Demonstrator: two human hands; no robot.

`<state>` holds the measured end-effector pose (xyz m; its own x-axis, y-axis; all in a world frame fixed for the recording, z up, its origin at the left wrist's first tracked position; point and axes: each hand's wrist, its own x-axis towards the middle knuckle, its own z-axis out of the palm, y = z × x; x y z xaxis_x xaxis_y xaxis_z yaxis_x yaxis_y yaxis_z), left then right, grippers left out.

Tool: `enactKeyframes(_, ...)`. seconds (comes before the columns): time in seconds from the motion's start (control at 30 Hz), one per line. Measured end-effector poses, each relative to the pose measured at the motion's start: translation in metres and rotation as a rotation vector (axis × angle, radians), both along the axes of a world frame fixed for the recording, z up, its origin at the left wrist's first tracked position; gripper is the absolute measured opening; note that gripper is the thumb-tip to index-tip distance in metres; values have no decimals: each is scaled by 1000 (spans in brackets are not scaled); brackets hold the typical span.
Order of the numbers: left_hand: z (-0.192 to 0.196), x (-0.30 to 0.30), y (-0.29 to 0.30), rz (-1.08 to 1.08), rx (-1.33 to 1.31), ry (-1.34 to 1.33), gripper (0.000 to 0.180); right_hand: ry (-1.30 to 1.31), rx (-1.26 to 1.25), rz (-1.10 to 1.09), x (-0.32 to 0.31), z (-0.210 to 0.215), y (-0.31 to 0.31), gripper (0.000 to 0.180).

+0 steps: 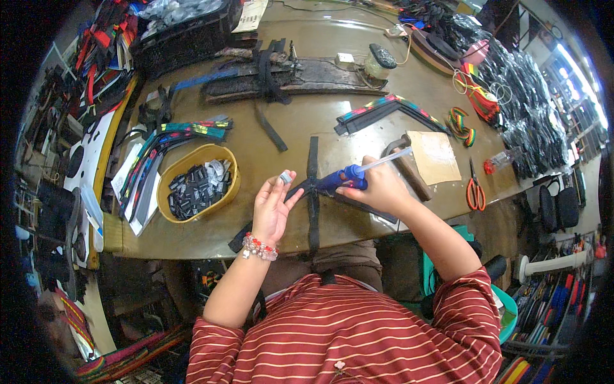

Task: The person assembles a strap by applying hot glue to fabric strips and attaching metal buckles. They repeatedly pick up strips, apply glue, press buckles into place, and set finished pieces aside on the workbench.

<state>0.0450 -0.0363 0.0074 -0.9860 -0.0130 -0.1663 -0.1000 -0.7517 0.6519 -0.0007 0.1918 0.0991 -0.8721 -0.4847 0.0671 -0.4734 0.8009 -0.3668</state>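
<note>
My right hand [382,187] grips a blue hot glue gun [343,178], its nozzle pointing left. A long translucent glue stick [388,158] sticks out of its back end. Between thumb and fingertips, my left hand [271,206] pinches a small grey piece [285,176], too small to make out further. Crossed black webbing straps [313,224] lie on the table between and below my hands, meeting near the gun's nozzle. Left of my left hand stands a yellow oval basket [235,185] with many small black and clear pieces inside.
Orange-handled scissors [474,193] and a tan square sheet [436,160] lie to the right. Patterned strap pieces [390,109] rest beyond my hands, more [150,160] at the left. Farther back are a long dark board [307,80] and a jar with a black lid [378,63].
</note>
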Motion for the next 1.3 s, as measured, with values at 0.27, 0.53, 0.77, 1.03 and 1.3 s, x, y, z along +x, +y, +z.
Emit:
enactKeyframes(0.27, -12, 1, -2, -8, 39, 55, 14, 94, 215, 10, -12, -2, -16, 45)
enactKeyframes(0.53, 3, 0, 4, 13, -79, 8, 14, 347, -414, -894, -4, -36, 122, 27)
enactKeyframes(0.77, 27, 13, 70, -191, -316, 134, 7, 318, 22, -1307, 43, -90, 211, 67)
enactKeyframes(1.03, 34, 29, 94, -165, -278, 60, 7, -327, -1310, -469, 86, -61, -4, 24)
enactKeyframes(1.3, 28, 22, 6, -343, -1010, 248, 14, -358, -566, -163, 61, -40, -27, 14)
